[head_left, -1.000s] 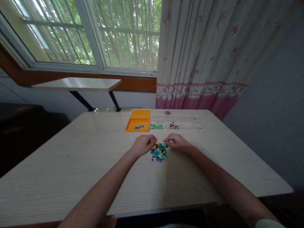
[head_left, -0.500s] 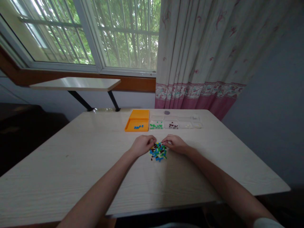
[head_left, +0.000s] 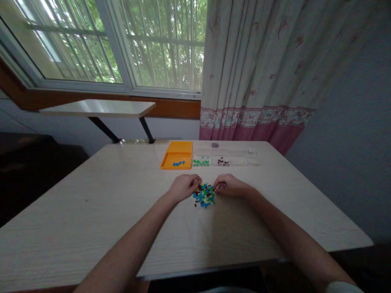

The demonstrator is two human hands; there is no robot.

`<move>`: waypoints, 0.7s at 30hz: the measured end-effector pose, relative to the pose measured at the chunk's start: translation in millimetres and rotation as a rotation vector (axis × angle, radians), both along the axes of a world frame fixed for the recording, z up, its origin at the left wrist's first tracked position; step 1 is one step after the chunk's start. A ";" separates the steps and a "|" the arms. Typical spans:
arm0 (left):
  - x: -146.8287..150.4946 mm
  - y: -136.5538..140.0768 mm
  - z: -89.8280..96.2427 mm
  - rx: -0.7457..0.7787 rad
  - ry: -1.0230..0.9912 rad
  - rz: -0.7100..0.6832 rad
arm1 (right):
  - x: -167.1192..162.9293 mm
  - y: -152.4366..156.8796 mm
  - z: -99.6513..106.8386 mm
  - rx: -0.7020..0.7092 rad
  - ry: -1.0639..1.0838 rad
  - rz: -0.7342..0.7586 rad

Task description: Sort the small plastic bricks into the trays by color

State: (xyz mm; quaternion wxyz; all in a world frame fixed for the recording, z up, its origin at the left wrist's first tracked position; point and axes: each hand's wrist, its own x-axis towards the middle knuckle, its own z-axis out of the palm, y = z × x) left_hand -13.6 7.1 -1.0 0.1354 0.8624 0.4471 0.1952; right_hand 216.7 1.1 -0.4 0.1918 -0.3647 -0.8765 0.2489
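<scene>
A loose pile of small blue, green, dark brown and yellow pieces, like tiny plastic bricks, lies on the table in front of me. At its upper left edge is my left hand, the fingers bent and the tips close together. My right hand is at the pile's right side with thumb and fingers curled inward. Whatever either hand's fingertips may pinch is too small to make out. Beyond the hands, an open orange box has several blue pieces in it. Beside it, clear plastic boxes contain green pieces and dark brown pieces.
The clear boxes continue to the right, where a few pale pieces lie. A round grey disc is at the back of the pale wooden table. A raised white shelf stands at the back left, and a curtain hangs behind.
My right hand has shifted slightly right, away from the middle of the pile, and its fingers are more curled. My left hand has hardly moved.
</scene>
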 end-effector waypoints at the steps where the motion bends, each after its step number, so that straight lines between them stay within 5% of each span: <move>1: 0.2 -0.3 0.0 -0.007 -0.004 0.001 | 0.2 -0.2 0.1 0.002 -0.003 0.008; 5: 3.3 -2.7 0.5 -0.049 -0.060 -0.001 | -1.5 -1.4 -1.0 0.044 0.022 -0.049; 10: 11.3 -8.8 3.7 -0.167 -0.218 -0.063 | -6.6 -3.1 -2.4 0.261 0.134 -0.179; 21: 19.8 -10.5 1.0 -0.443 -0.486 -0.107 | -18.0 -11.8 -1.7 0.655 0.038 -0.083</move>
